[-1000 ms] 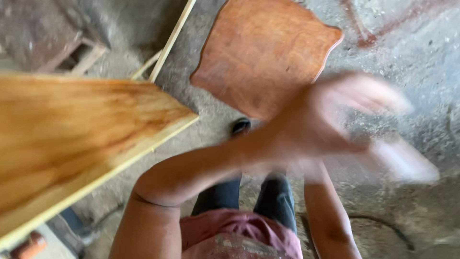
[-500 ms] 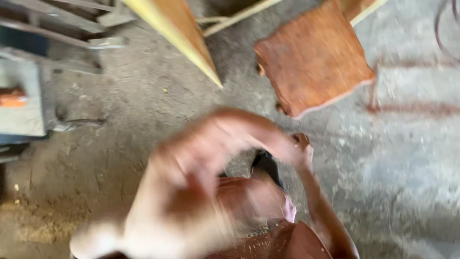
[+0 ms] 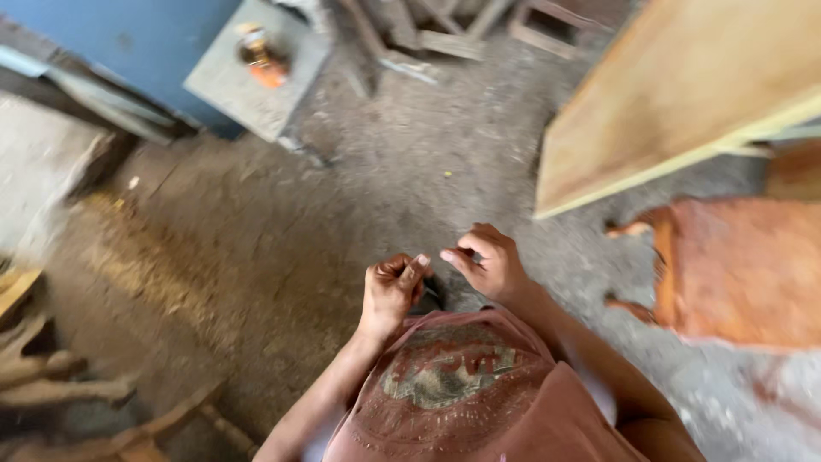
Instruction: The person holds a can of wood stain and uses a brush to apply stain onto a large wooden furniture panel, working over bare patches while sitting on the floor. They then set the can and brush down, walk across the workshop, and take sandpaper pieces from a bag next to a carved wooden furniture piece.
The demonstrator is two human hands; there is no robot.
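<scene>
left hand (image 3: 392,291) curled tight, holds nothing seen | right hand (image 3: 489,261) half curled, empty, just beside | pale wooden board (image 3: 684,94) beyond right hand | orange seat (image 3: 744,269) right

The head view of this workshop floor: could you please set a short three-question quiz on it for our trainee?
1. True or false: the left hand and the right hand are held close together in front of the chest, above the dusty floor.
2. Which lies nearest the right hand?
A. the pale wooden board
B. the grey block
C. the blue wall
3. Fill in: the reddish-brown seat lies on the person's ____ side.

Key:
1. True.
2. A.
3. Right.
</scene>
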